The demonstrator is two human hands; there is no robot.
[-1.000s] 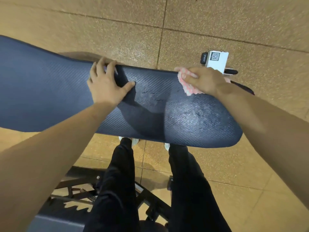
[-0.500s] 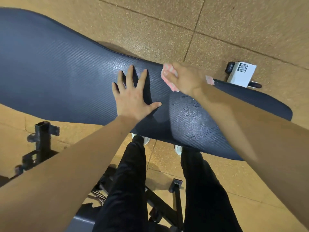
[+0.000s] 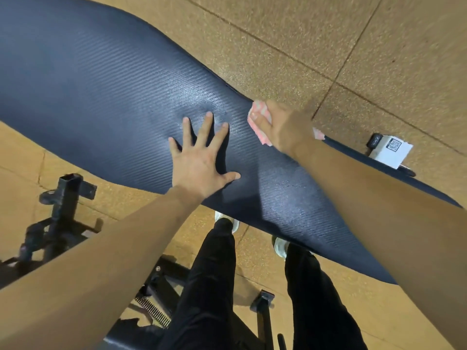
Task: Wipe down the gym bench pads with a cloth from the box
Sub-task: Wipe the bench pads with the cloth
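Hands are both set on the bench pad (image 3: 101, 97), the broad dark surface that slopes across the view. A sheen, perhaps damp, is seen on the pad near them, so the left hand (image 3: 199, 168), laid flat with fingers spread and gripping nothing, could be slid off if weight is leaned onto it. The right hand (image 3: 285, 127) is bent over the cloth (image 3: 259, 107), which is pressed against the pad's far edge. As the wad partly overhangs that edge, it could be dragged off and dropped to the floor. Streaks may be left if the stroke is hurried. The box (image 3: 390, 151) stands on the floor beyond the pad.
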